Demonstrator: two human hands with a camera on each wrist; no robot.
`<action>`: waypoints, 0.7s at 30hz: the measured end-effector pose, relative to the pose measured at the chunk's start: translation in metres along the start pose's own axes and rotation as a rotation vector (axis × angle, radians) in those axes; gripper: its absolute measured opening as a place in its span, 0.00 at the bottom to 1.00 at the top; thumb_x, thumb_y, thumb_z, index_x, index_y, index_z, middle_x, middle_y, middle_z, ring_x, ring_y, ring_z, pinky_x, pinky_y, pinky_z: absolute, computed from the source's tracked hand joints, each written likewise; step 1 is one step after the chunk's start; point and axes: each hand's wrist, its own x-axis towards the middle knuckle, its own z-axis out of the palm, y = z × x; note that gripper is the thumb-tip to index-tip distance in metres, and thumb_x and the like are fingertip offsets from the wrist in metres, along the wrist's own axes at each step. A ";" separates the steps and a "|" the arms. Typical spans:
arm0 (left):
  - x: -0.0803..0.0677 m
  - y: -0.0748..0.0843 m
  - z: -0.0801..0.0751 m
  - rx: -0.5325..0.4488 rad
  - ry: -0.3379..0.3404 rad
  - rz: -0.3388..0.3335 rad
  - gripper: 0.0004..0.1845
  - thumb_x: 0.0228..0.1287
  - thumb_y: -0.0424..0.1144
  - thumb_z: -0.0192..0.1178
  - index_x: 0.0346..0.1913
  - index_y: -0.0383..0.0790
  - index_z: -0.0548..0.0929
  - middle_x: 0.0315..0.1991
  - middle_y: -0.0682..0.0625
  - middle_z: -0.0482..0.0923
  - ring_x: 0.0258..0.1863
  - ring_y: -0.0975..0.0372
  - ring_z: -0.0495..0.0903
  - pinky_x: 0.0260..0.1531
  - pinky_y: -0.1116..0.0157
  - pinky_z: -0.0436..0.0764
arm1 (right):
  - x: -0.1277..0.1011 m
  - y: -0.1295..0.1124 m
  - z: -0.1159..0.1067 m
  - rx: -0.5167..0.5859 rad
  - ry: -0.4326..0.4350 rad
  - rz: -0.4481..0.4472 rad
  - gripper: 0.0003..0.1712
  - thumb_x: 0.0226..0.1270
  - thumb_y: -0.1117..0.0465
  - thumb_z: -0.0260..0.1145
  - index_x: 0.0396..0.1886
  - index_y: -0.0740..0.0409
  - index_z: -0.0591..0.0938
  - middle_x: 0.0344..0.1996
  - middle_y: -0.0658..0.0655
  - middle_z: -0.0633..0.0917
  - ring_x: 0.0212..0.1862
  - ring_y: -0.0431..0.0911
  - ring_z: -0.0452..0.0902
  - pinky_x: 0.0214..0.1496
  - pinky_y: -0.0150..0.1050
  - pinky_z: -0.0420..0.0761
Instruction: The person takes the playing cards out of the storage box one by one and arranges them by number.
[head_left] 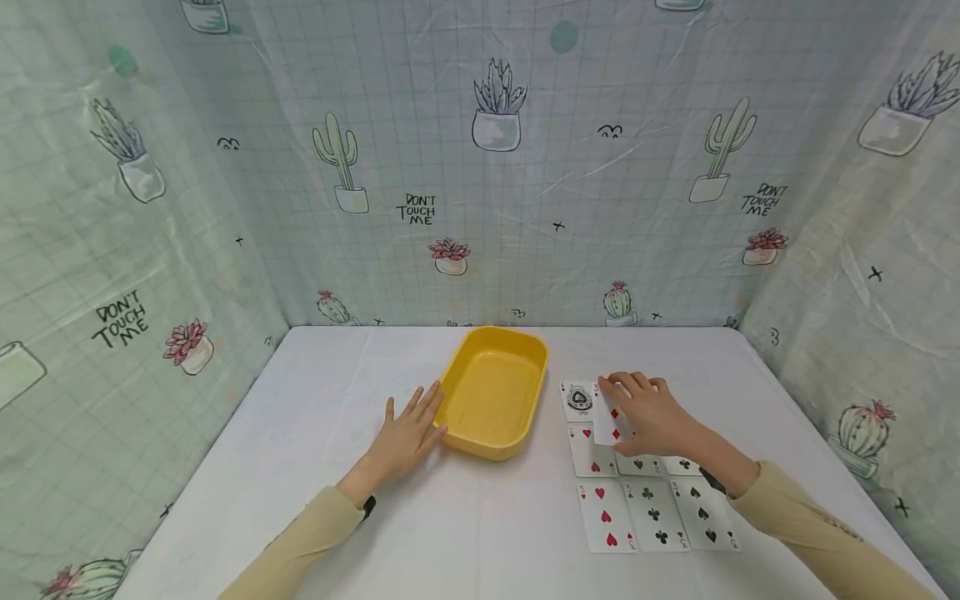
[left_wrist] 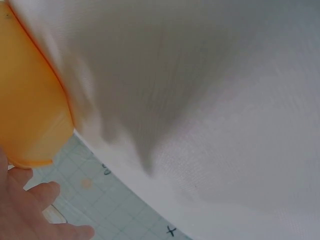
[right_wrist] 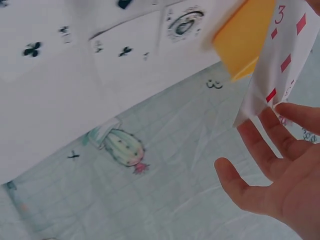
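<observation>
Fingers of the right hand [head_left: 651, 414] are pinching the three of diamonds [head_left: 606, 423]; yellow tray [head_left: 491, 398] lying at nine o'clock, touching the flat left hand [head_left: 406, 432].

Glossy yellow plastic tray [head_left: 492, 400], matt tablecloth [head_left: 465, 533]

A three of diamonds card [head_left: 606, 421] is pinched in the right hand [head_left: 651, 414], lifted and tilted, face shown. Beneath the hand, further cards [head_left: 651, 510] are laid face up in rows. A yellow tray [head_left: 492, 392] is touched at its side by the left hand [head_left: 403, 433].
</observation>
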 end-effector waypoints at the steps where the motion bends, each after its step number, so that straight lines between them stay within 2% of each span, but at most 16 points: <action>1: 0.000 0.000 0.000 -0.001 0.001 0.000 0.32 0.67 0.54 0.40 0.68 0.41 0.54 0.71 0.49 0.47 0.68 0.48 0.52 0.55 0.34 0.51 | -0.005 0.003 0.001 -0.007 -0.005 0.007 0.53 0.33 0.45 0.75 0.61 0.61 0.65 0.55 0.60 0.70 0.54 0.55 0.64 0.47 0.58 0.66; 13: -0.002 0.000 -0.001 0.005 -0.008 -0.012 0.32 0.67 0.55 0.39 0.69 0.42 0.53 0.71 0.51 0.45 0.68 0.49 0.51 0.56 0.34 0.51 | -0.059 0.034 -0.001 0.019 -0.035 0.070 0.52 0.29 0.52 0.77 0.60 0.60 0.66 0.55 0.59 0.71 0.55 0.54 0.64 0.47 0.59 0.63; 21: -0.001 -0.001 0.002 0.002 -0.011 -0.003 0.32 0.68 0.55 0.38 0.69 0.43 0.52 0.71 0.51 0.44 0.68 0.49 0.51 0.56 0.34 0.50 | -0.094 0.054 0.001 0.020 -0.048 0.102 0.52 0.24 0.54 0.78 0.58 0.59 0.67 0.53 0.60 0.71 0.52 0.53 0.66 0.43 0.59 0.65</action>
